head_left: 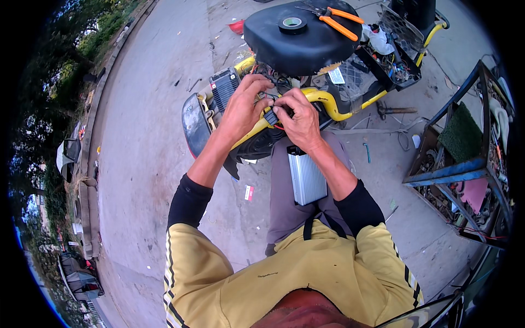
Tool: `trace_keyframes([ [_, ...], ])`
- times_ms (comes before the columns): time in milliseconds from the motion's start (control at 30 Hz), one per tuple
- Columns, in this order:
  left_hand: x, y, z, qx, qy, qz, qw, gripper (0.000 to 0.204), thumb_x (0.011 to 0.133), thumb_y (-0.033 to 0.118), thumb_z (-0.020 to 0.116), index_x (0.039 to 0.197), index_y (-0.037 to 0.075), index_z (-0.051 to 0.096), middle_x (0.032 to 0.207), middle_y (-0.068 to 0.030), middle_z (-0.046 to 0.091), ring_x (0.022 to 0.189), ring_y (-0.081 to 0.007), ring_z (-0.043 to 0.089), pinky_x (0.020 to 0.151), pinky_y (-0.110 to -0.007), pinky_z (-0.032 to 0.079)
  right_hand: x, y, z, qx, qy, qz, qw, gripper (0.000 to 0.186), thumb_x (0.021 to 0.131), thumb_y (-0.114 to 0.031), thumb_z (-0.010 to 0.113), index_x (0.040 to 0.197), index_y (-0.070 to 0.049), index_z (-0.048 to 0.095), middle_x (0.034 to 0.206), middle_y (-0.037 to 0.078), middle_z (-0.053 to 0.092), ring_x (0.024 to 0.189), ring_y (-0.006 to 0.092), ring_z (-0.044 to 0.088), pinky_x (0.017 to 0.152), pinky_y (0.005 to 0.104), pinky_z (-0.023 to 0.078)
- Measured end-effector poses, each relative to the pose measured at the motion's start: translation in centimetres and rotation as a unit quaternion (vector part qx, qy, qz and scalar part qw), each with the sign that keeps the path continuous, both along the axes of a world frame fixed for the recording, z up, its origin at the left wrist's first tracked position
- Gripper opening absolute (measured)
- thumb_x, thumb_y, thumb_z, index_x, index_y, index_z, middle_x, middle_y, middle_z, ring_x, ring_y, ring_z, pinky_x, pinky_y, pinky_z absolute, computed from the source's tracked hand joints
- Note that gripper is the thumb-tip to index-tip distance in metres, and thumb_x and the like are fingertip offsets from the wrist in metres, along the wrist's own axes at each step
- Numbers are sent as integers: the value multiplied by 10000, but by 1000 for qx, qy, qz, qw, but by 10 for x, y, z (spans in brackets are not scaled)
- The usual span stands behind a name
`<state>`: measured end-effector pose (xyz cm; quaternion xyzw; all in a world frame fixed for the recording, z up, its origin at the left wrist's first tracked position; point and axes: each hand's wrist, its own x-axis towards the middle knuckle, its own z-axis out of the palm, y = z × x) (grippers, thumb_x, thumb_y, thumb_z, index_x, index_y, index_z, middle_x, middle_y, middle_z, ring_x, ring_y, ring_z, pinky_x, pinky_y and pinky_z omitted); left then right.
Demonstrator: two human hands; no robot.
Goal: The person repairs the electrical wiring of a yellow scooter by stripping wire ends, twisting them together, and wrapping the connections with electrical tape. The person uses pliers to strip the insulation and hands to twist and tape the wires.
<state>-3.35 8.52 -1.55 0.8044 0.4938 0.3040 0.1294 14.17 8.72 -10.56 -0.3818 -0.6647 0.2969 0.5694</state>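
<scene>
My left hand [247,106] and my right hand [299,116] meet over the yellow frame of a scooter [327,101]. Between the right thumb and fingers is a small dark wire connector [270,116], with a red wire below it. The left thumb and fingers are pinched together close to it, by thin wires; exactly what they grip is too small to tell. On my lap rests a silver finned box [308,177], apart from both hands. A black finned box [223,89] sits on the scooter, just left of my left hand.
The black seat [273,46] bears a tape roll [292,23] and orange-handled pliers [340,24]. Beyond it stands a tray of small parts [394,68]. A hammer [396,110] lies on the ground, right. A blue-edged metal rack [451,172] with scrap stands further right.
</scene>
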Motion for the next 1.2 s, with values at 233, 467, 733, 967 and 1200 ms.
trace_keyframes([
  [233,-15,-6,-22,130,67,-49,988,219,915,-4,801,1126,-3,739,1453,-153,605,1192,-317,719,999,-427,598,-2,-2,1,-13,-17,3,1000,120,965,-116,759,1026,-19,722,1039,116,656,925,366,720,804,469,558],
  [467,-11,-5,-12,168,144,-73,973,176,879,-3,788,1047,-13,734,1445,-148,615,1162,-307,720,955,-444,604,-1,3,-4,2,-21,17,1000,116,963,-94,762,1036,-18,715,1041,126,654,921,378,712,801,481,557],
  [733,-2,-11,-2,125,223,-58,965,112,900,28,757,998,0,713,1509,-135,577,1277,-322,648,1044,-474,527,0,3,1,19,-127,-11,992,139,941,-69,773,1045,-25,693,1084,152,612,936,429,707,804,537,576],
  [967,-4,-7,3,50,259,-54,963,170,899,12,758,1068,4,744,1614,-152,504,1434,-363,527,1133,-476,473,-2,3,-2,47,-119,-10,992,166,914,-35,771,1060,-35,693,1074,143,600,936,423,702,807,547,574],
  [1200,0,-8,11,30,290,-47,955,303,788,79,889,1046,0,750,1630,-155,497,1467,-369,506,1138,-483,480,6,4,7,1,-106,12,994,121,921,-46,769,1038,-17,756,1018,137,633,919,383,710,814,488,564],
])
